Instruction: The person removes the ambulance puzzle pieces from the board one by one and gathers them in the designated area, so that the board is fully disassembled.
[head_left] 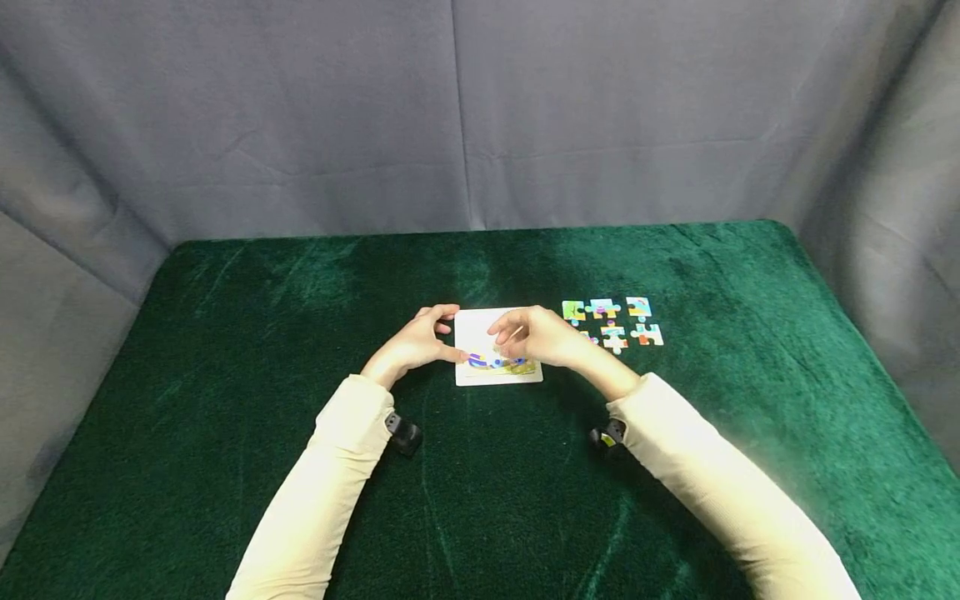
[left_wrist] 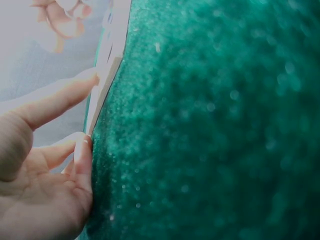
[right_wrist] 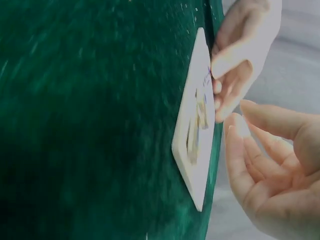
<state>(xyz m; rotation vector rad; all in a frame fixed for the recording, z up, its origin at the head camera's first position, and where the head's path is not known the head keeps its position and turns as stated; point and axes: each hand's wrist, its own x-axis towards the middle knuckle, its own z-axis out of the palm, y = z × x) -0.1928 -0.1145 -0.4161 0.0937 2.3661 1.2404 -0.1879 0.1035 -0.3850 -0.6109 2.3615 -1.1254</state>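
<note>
A thin white square puzzle board (head_left: 498, 380) lies flat on the table, with coloured printing along its near part. My left hand (head_left: 420, 340) is at its left side: the thumb touches the left edge and the fingers are by the far left corner. Above the right half of the board hovers my right hand (head_left: 546, 335), its thumb and fingers loosely bent. In the right wrist view, the right fingertips (right_wrist: 232, 122) are near the thumb, with nothing visible between them. Raised yellowish parts (right_wrist: 192, 142) show on the board there.
Several colourful jigsaw pieces (head_left: 602, 308) lie right of the board, some partly hidden by my right hand and forearm. Dark green cloth (head_left: 262, 333) covers the table. Grey curtains (head_left: 337, 125) hang behind it and at both sides.
</note>
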